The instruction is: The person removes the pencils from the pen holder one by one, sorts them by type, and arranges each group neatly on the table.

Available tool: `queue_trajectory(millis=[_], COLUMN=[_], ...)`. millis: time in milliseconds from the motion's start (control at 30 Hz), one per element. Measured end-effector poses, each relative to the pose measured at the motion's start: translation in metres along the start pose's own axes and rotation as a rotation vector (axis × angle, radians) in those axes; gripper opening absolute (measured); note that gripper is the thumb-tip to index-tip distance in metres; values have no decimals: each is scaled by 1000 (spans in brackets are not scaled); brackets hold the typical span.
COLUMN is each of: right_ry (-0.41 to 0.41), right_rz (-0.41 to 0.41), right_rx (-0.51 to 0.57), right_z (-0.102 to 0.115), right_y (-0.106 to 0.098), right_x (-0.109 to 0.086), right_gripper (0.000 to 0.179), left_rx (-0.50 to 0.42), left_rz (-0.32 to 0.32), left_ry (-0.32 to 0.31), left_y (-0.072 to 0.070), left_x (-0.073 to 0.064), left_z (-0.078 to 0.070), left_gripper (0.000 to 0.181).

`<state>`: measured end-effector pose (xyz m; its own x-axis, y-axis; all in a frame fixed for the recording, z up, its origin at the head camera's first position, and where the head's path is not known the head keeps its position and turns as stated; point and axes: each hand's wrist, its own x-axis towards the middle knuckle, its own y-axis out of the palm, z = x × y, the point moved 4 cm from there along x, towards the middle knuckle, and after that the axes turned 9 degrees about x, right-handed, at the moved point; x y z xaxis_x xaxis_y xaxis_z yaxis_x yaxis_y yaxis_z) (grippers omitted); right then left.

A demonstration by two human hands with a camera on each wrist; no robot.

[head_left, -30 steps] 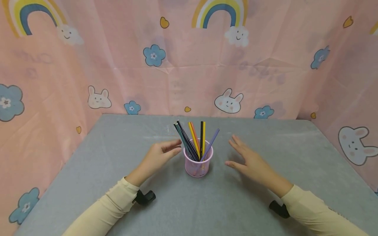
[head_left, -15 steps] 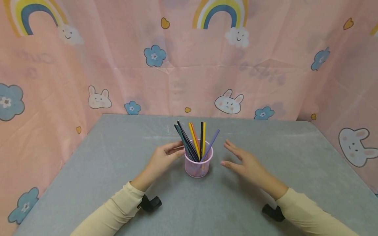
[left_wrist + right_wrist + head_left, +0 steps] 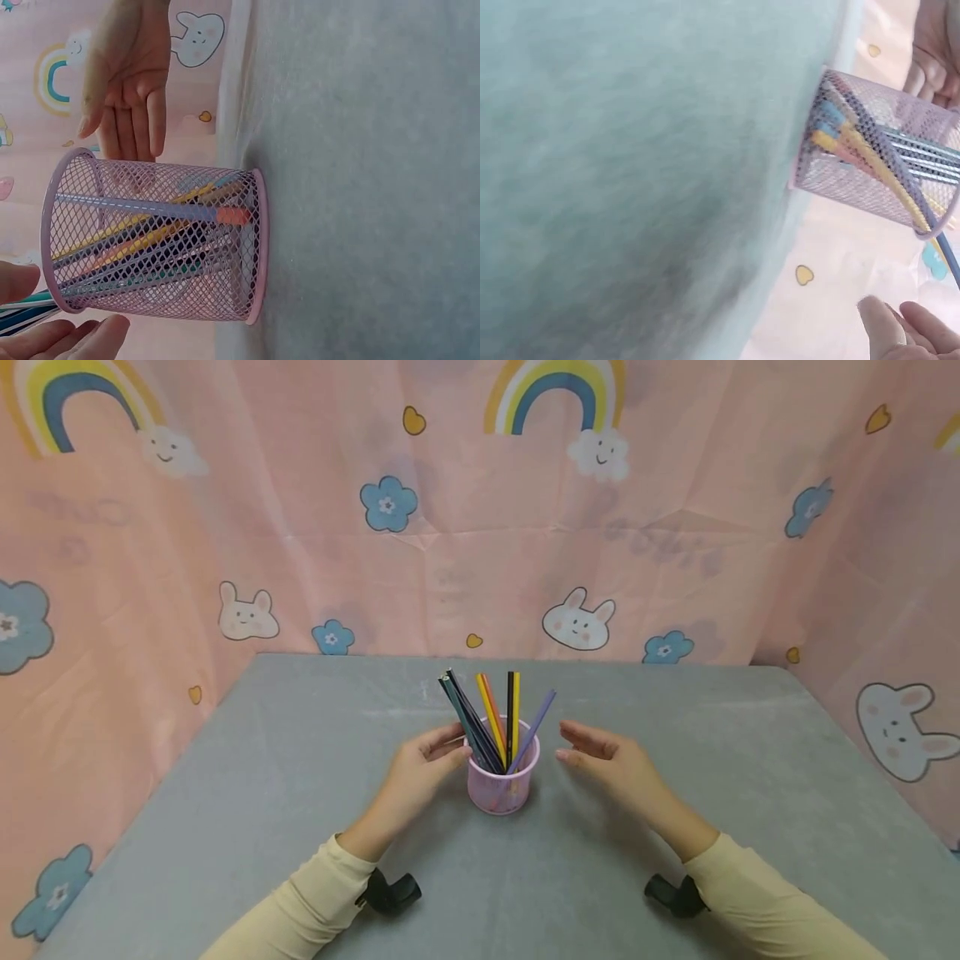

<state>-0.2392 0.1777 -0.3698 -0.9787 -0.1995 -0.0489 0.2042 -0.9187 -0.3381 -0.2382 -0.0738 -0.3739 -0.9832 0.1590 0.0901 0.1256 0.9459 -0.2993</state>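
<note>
A pink mesh pencil cup (image 3: pixel 498 798) stands upright on the grey table, several pencils leaning in it. Dark pencils (image 3: pixel 467 714) lean left, a purple pencil (image 3: pixel 538 720) leans right, and yellow, orange and black ones rise between. At the cup's left rim is my left hand (image 3: pixel 412 778), thumb in front and fingers behind, loosely bent. The left wrist view shows the left fingertips (image 3: pixel 109 341) right by the rim and pencil tops. My right hand (image 3: pixel 633 778) is held apart from the cup on its right, palm facing it, fingers relaxed, nothing in them.
The grey table (image 3: pixel 315 718) extends around the cup on all sides. A pink printed curtain (image 3: pixel 465 577) hangs behind the table and along both sides. Black wrist cameras (image 3: pixel 393 893) sit below both sleeves.
Both hands have moved inward: the left from just beside the cup to its rim, the right closer from the right side, its fingers drawn nearer together. The cup and pencils have stayed put.
</note>
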Motion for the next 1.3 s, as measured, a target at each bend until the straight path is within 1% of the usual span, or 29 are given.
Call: queue_trajectory(millis=[167, 267, 400, 633, 700, 867, 967, 1067, 1167, 1300], right_ry=[59, 53, 41, 18, 13, 10, -1, -7, 2, 15], right_rz=[-12, -10, -17, -43, -45, -47, -64, -84, -91, -92], right_rx=[147, 244, 311, 288, 283, 333, 381, 403, 400, 365], right_z=[3, 6, 8, 8, 7, 6, 7, 9, 11, 13], right_y=[-2, -2, 1, 5, 7, 11, 12, 12, 13, 14], right_x=[4, 6, 8, 12, 14, 19, 21, 22, 23, 25], right_gripper=[61, 60, 59, 57, 56, 57, 56, 55, 55, 55], left_rx=[9, 10, 12, 51, 53, 45, 48, 50, 52, 49], left_rz=[-18, -19, -10, -7, -7, -3, 8, 17, 11, 2], left_ry=[10, 13, 16, 26, 20, 20, 29, 32, 34, 46], left_y=[2, 3, 5, 4, 4, 4, 5, 5, 5, 5], left_x=[0, 0, -1, -3, -4, -4, -4, -4, -4, -3], left_z=[4, 5, 3, 2, 2, 3, 4, 5, 6, 5], left_gripper=[43, 43, 43, 43, 43, 44, 44, 45, 45, 44])
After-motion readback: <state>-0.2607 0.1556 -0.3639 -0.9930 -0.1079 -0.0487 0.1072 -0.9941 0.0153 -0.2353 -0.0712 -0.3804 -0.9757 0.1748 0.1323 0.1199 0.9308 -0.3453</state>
